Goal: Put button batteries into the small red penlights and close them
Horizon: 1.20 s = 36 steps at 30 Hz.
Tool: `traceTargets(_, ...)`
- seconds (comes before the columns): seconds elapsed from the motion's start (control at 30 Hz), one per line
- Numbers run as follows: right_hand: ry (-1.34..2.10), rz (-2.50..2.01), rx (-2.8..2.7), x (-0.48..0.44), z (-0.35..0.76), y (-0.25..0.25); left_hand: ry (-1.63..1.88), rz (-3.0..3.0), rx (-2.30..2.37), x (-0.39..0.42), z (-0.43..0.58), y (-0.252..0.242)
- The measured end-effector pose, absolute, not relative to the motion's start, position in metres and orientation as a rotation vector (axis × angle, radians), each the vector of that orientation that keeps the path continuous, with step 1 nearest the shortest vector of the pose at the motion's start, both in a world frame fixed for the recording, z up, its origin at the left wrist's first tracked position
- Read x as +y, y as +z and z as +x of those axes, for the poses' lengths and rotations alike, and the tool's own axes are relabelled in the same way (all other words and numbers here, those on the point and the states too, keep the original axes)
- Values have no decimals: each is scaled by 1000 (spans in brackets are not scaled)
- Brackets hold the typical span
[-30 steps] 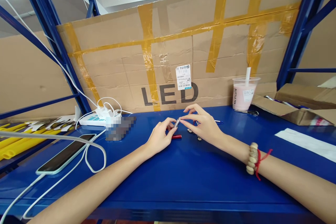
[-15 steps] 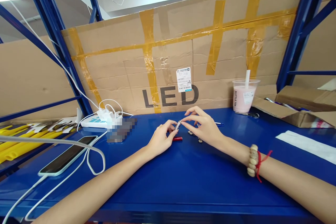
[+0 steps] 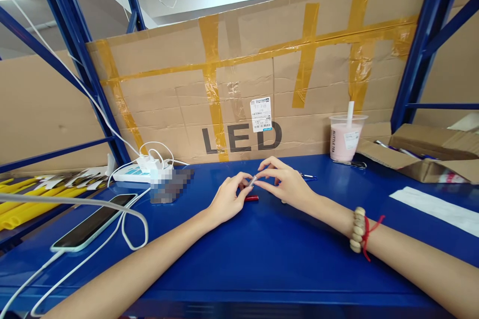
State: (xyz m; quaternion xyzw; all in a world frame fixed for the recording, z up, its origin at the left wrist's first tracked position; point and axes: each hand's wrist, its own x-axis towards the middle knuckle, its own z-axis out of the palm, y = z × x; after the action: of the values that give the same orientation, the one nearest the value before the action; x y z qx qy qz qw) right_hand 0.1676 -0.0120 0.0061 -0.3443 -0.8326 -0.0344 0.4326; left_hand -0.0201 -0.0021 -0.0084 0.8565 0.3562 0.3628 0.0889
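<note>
My left hand (image 3: 232, 196) pinches a small silver tube (image 3: 252, 180) between thumb and fingers, tilted up to the right. At the tube's upper end, the thumb and fingertips of my right hand (image 3: 283, 179) are closed together; what they hold, if anything, is too small to make out. Just below the tube, a short red tube (image 3: 251, 199) lies on the blue table (image 3: 247, 254). Under my right hand one small round disc (image 3: 283, 202) peeks out, mostly hidden. A blue pen-like item (image 3: 309, 177) lies behind that hand.
A cup of pink drink (image 3: 345, 139) with a straw stands at the back right, beside an open cardboard box (image 3: 419, 159). White paper (image 3: 437, 209) lies at right. Left are a phone (image 3: 93, 222), white cables and a power strip (image 3: 130, 173). Cardboard (image 3: 179, 99) walls the back.
My right hand has shifted slightly left and down, its fingertips closer over the tube's end, and now covers most of the small discs. The left hand stays nearly still. The view has shifted slightly.
</note>
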Motion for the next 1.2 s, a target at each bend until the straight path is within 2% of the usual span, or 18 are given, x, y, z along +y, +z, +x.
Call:
traceTargets(0.27,-149,-905,-2095,-12,169,6,1051,2605,1066,-3,-20,-8)
traceTargets(0.87,-798,-719,-1977,-19,168,14,1191,2517,950,-1,-21,-5)
traceTargets(1.2,-814,-625,-2049,-21,165,14,1237,2613,930,0,-21,-4)
